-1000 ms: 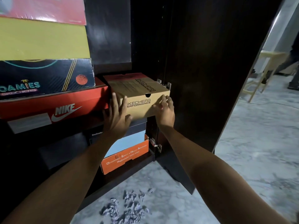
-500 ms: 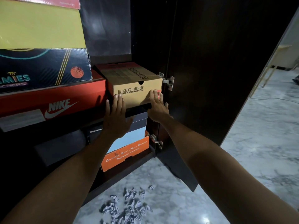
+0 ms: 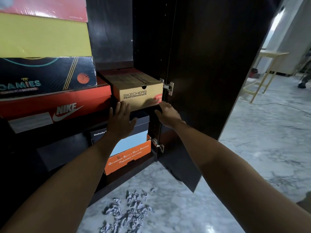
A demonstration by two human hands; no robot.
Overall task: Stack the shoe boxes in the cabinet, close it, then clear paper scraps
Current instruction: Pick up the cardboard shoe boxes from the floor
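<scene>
A tan Skechers Performance box [image 3: 134,91] sits inside the dark cabinet [image 3: 151,39], on top of a navy and light blue box [image 3: 133,140] and an orange box [image 3: 127,157]. My left hand [image 3: 120,121] is flat and open, fingertips just below the tan box's front edge. My right hand [image 3: 168,115] is open too, just below the box's lower right corner and next to the open cabinet door [image 3: 210,81]. To the left stands a stack: a red Nike box [image 3: 55,105], a dark Foamies box [image 3: 47,74], a yellow box [image 3: 43,34] and a red box [image 3: 43,7]. Crumpled paper scraps [image 3: 127,211] lie on the floor.
The marble floor [image 3: 252,157] spreads out to the right of the door. A pale wooden stool [image 3: 267,69] stands further back, and a person's foot [image 3: 303,84] shows at the right edge. Metal hinges [image 3: 169,88] sit beside the tan box.
Both hands have slid down off the tan box's front to just below it, fingers spread. The box sits deeper in the cabinet than a second ago.
</scene>
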